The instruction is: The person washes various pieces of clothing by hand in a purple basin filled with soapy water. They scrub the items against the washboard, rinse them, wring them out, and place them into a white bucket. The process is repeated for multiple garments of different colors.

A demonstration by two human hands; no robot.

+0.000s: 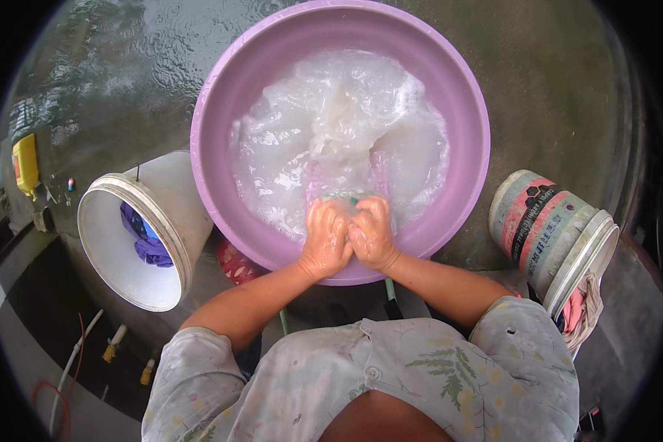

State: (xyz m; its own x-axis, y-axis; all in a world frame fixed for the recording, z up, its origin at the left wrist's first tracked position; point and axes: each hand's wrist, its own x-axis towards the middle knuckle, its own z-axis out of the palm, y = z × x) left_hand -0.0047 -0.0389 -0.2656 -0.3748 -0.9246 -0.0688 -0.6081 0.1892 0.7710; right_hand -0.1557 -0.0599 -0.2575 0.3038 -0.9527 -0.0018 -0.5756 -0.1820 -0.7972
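A large pink-purple plastic basin [210, 154] stands before me with cloudy, sudsy water [287, 149] in it. My left hand [327, 235] and my right hand [373, 232] are side by side at the basin's near wall, wet, with fingers curled tight. Both grip a pale wet cloth [342, 138], which runs from the knuckles away into the middle of the water. A small bit of green shows between the hands. Pink ridged plastic, perhaps a washboard, shows on both sides of the cloth; most of it is covered.
A white plastic bucket [174, 171] lies tilted at left with purple and blue cloth [149, 243] inside. At right a printed bucket [547, 215] leans over, holding pink and beige cloth [577, 309]. A yellow bottle [26, 163] lies on the wet floor [116, 83]. Capped pipes [113, 342] stick up lower left.
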